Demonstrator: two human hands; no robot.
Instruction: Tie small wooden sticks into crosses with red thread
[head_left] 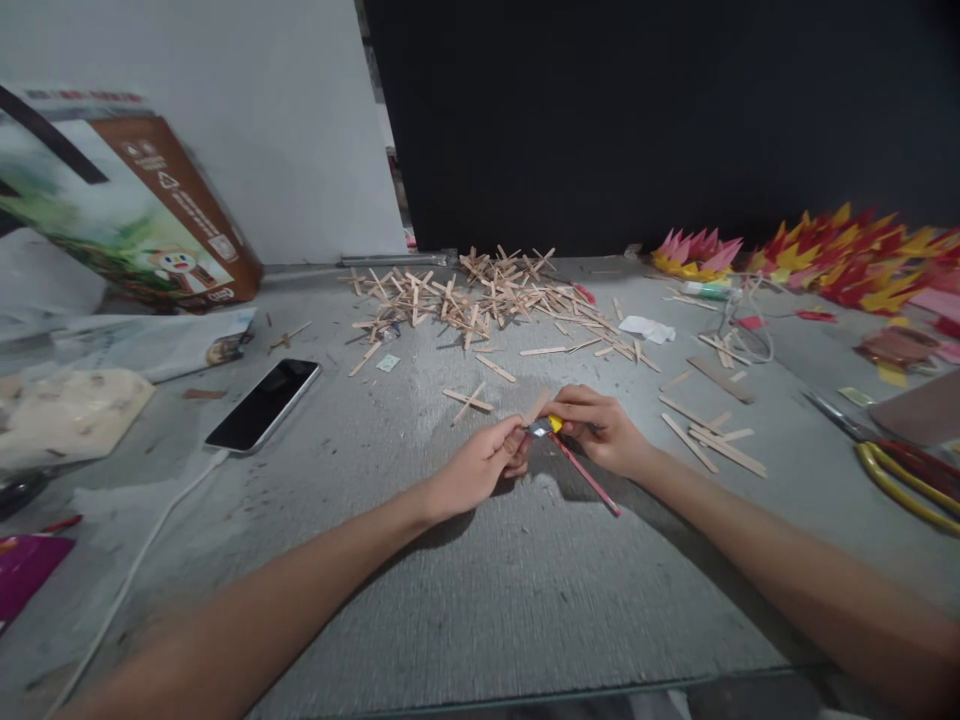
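My left hand [486, 462] is closed, pinching a flat wooden craft stick [535, 408] whose end rises between the hands. My right hand [598, 430] grips a small yellow thing [555, 423]; its exact kind is not clear. A small grey, shiny piece [538, 428] sits against the yellow thing, between both sets of fingertips. From beneath the right fingers a thin red pencil [589, 478] slants toward me; I cannot tell whether it is held or lies on the table. Just beyond the left hand lie two crossed craft sticks [469, 400].
A heap of craft sticks [480, 295] spreads along the back. Loose sticks [712, 440] and yellow-handled scissors [892, 470] lie at right, folded paper pieces [847, 255] behind them. To the left are a phone [264, 405] on a white cable [142, 560] and a printed bag [165, 220].
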